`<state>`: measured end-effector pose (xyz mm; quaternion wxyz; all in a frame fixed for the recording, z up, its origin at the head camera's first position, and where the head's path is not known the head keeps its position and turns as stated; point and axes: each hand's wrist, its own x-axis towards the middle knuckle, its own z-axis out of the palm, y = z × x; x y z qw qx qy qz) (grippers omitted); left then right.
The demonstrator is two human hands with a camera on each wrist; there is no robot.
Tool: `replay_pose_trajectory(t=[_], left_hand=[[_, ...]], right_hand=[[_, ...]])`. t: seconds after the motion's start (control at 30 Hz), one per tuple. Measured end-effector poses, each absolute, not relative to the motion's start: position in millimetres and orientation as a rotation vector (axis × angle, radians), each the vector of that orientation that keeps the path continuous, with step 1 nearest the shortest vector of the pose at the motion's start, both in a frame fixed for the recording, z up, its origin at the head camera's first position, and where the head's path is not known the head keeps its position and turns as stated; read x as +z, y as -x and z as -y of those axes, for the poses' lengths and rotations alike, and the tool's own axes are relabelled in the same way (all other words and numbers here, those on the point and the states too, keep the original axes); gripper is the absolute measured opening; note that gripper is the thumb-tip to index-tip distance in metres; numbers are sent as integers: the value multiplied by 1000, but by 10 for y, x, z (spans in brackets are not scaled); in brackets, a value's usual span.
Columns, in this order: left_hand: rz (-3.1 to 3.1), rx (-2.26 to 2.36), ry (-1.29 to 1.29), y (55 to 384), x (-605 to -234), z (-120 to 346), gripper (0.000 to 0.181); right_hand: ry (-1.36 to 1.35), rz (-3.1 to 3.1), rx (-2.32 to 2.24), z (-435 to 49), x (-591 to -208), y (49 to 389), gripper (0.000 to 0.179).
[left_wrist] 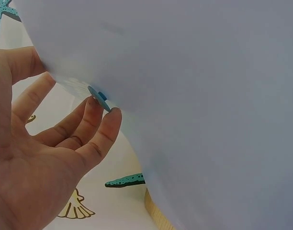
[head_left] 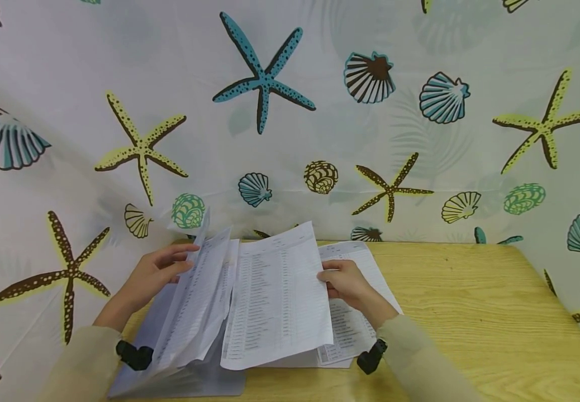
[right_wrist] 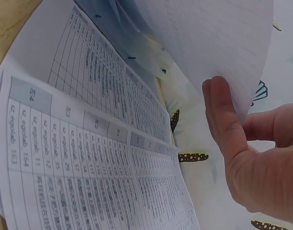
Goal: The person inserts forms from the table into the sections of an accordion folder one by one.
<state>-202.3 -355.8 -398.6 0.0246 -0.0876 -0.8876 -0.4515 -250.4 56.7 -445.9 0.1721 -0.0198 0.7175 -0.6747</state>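
Observation:
My left hand (head_left: 156, 273) pinches the raised edge of a pale blue-grey plastic folder (head_left: 144, 329), which stands open at the left. A small blue snap button (left_wrist: 99, 98) sits at that edge, against the fingertips. Printed sheets (head_left: 204, 285) lean upright inside the folder. With thumb and fingers my right hand (head_left: 342, 282) grips the right edge of one printed sheet (head_left: 277, 296), lifted and tilted. Its lower corner curls up. Below it lie other printed sheets (head_left: 350, 318) bearing tables of small text; the right wrist view shows their printed rows (right_wrist: 89, 163) close up.
A light wood table (head_left: 471, 312) extends to the right of the papers. Behind and at both sides hangs a white cloth (head_left: 320, 139) printed with starfish and shells. Each wrist carries a black device (head_left: 372, 356) over a beige sleeve.

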Motion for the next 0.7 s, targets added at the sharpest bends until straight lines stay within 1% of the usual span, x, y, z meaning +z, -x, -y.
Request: replay_pose_trajectory(t=[0.7], left_hand=[[2743,-1396,292,2070,-4034,3632,46]], right_hand=[[52,-2021,-1942,-205,-4505,2443,38]])
